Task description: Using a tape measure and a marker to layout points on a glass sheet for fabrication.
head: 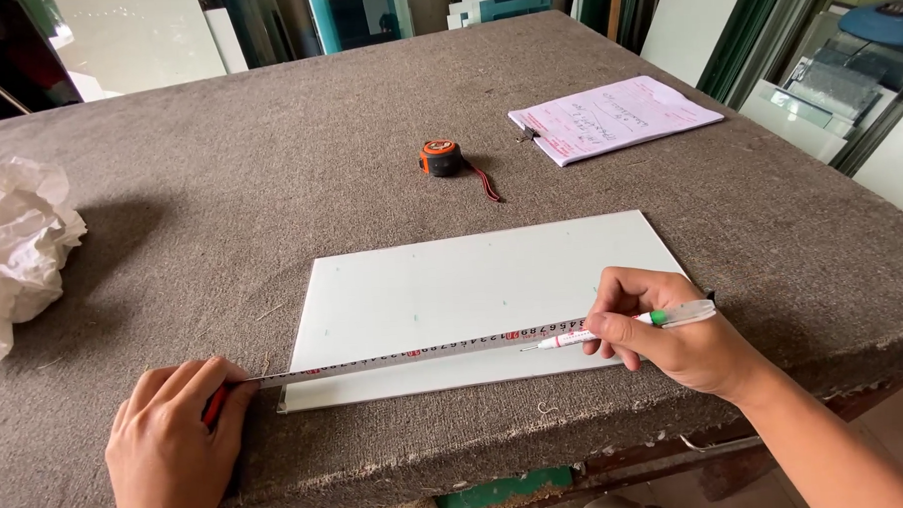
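Note:
A white rectangular panel [473,283] lies flat on the grey felt-covered table [268,170]. A steel tape measure blade [415,353] is stretched across the panel's near edge. My left hand [173,434] is closed over the tape's red case at the panel's left corner. My right hand [664,327] presses the blade's far end down and holds a white marker pen [624,328] with a green band, its tip touching the panel near the blade.
A second orange tape measure [441,157] with a strap sits mid-table. A pad of pink and white written sheets [612,118] lies at the back right. Crumpled white paper [16,249] is at the left edge. Glass sheets lean around the table.

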